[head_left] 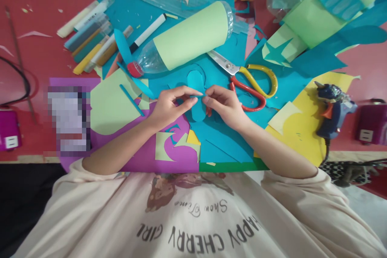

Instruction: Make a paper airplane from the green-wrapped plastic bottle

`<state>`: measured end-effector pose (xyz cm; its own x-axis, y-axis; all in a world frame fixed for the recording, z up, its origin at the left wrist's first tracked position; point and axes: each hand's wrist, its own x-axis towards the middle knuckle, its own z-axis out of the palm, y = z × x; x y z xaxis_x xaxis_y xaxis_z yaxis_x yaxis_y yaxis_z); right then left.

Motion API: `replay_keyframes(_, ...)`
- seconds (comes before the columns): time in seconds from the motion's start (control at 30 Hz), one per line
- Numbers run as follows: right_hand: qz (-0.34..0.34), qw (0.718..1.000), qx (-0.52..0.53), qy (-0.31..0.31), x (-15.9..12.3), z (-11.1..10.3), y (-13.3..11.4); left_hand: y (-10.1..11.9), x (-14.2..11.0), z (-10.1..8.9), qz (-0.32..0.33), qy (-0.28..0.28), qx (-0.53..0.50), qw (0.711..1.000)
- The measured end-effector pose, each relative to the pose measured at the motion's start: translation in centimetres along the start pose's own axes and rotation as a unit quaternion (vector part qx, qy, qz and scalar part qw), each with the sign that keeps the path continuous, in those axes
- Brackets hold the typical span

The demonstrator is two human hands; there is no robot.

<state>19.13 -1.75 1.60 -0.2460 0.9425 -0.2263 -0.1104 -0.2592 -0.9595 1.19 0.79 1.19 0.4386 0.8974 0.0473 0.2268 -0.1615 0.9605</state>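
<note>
A thin blue paper strip [196, 96] is pinched between both of my hands, at the middle of the work area. My left hand [169, 107] closes thumb and fingers on its left end, and my right hand [225, 107] grips the right end. Directly beneath the fingers lies a light-blue rounded paper piece [198, 113]. Scissors with red and yellow handles [234, 70] rest just beyond my right hand, blades pointing up-left. Farther back, a clear plastic bottle [193, 36] wrapped in light-green paper lies on its side, its red cap toward the left.
Several markers [90, 32] lie at the back left. Light-green paper [113, 107] and purple paper [133, 147] spread left, with a blurred-out rectangular object [68, 121] beside them. A blue glue gun [332, 113] sits on yellow paper [302, 133] at right. A green paper-covered construction [317, 16] stands back right.
</note>
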Motion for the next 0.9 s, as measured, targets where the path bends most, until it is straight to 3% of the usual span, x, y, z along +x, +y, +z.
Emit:
replay_keyframes(0.1,0.001,1.000,0.011,0.004,0.06,-0.01,-0.03,-0.13,0.04,0.01,0.011,0.017,0.025,0.999)
replay_keyframes(0.57,-0.019,1.000,0.001,-0.024,-0.05,-0.29,0.01,-0.48,-0.02,0.08,0.031,-0.004,-0.016,0.999)
replay_keyframes(0.77,-0.022,0.998,-0.033,-0.044,-0.09,-0.25,0.07,-0.20,0.08,0.05,-0.031,-0.023,-0.058,0.998)
replay_keyframes(0.9,-0.025,0.998,-0.032,-0.039,-0.10,-0.27,0.13,-0.07,0.09,-0.09,-0.015,-0.030,-0.042,0.999)
